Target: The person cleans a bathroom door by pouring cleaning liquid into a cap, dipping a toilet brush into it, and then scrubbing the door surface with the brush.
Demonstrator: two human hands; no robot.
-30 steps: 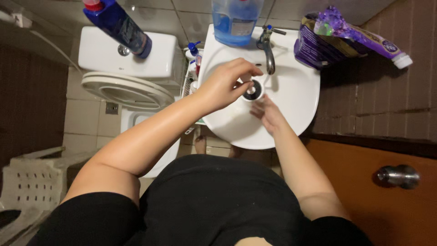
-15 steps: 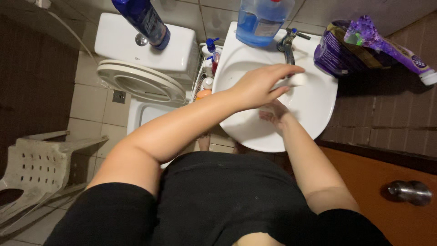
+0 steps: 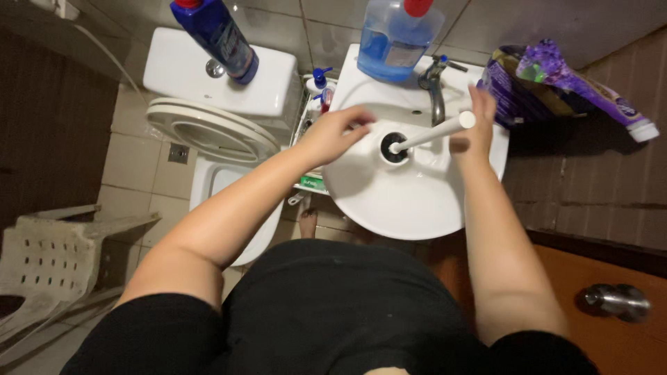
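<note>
I look down on a white wash basin (image 3: 410, 201) with a dark drain hole (image 3: 393, 150). My right hand (image 3: 474, 123) holds the upper end of a white stick-like handle (image 3: 434, 132) at the basin's right rim. The handle slants down to the left, and its lower tip sits in the drain hole. My left hand (image 3: 339, 133) rests with bent fingers on the basin's left side, just beside the drain, with nothing visible in it. A metal tap (image 3: 436, 94) stands behind the drain, between my two hands.
A clear blue bottle with a red cap (image 3: 396, 38) stands behind the basin, and a purple bag (image 3: 556, 83) lies to its right. To the left are a toilet (image 3: 208, 132), a dark blue bottle (image 3: 215, 31) on its tank and a white plastic chair (image 3: 42, 257). A door knob (image 3: 615, 300) sits at lower right.
My left hand has drawn back from the drain to the basin's left side. My right hand rose from the basin bottom to the right rim and now holds the white handle.
</note>
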